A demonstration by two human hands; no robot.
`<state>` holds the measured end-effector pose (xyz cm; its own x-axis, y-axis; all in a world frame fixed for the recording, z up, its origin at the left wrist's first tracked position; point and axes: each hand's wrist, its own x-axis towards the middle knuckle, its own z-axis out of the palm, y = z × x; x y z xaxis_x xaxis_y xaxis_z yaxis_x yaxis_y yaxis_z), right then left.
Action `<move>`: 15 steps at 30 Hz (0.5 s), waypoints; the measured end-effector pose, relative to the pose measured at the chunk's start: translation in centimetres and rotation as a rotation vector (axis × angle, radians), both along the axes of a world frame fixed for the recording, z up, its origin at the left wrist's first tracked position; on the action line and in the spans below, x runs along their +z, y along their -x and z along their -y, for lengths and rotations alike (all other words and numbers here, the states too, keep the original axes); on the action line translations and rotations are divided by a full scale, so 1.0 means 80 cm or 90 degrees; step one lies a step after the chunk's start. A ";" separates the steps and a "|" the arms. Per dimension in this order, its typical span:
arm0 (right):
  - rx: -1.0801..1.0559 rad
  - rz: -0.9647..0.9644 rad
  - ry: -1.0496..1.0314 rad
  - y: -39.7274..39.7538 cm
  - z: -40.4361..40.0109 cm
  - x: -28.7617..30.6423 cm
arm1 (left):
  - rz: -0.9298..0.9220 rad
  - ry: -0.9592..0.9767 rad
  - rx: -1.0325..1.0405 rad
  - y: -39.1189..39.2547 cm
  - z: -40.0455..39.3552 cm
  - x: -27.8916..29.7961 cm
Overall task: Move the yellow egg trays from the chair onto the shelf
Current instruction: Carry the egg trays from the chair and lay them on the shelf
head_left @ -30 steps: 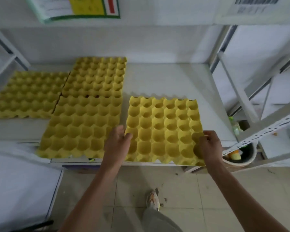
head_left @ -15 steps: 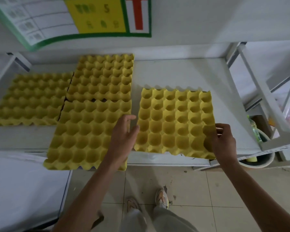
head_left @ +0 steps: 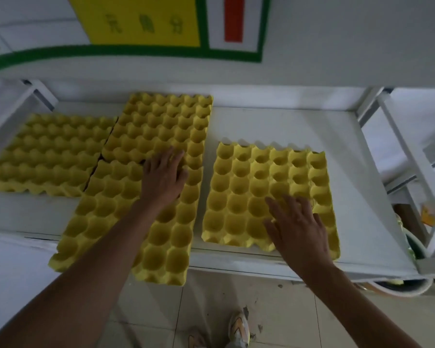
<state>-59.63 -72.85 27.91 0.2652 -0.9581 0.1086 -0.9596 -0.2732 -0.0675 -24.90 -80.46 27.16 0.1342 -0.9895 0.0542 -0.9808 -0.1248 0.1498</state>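
Several yellow egg trays lie on the white shelf (head_left: 362, 197). The right tray (head_left: 249, 192) lies flat near the front edge, and my right hand (head_left: 296, 229) rests palm down on its front right part, fingers spread. The front middle tray (head_left: 106, 217) overhangs the shelf's front edge. My left hand (head_left: 163, 177) lies flat with fingers apart where it meets the back middle tray (head_left: 166, 121). A further tray (head_left: 48, 151) lies at the left. No chair is in view.
White shelf posts (head_left: 407, 151) rise at the right, with a white bowl (head_left: 402, 287) below the shelf there. A poster (head_left: 161, 26) hangs on the wall above. A white surface (head_left: 8, 277) is at lower left. My shoes (head_left: 239, 330) stand on the tiled floor.
Both hands let go of the right tray's edges. My right hand moved onto its top. My left hand moved left and forward onto the middle trays. The camera came closer.
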 end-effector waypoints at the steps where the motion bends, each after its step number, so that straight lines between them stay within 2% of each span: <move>1: -0.006 0.009 0.002 -0.002 0.012 -0.002 | -0.001 0.011 0.003 0.000 -0.001 -0.004; 15: -0.034 0.082 -0.091 -0.057 0.248 0.010 | 0.017 0.073 0.006 -0.006 0.005 -0.018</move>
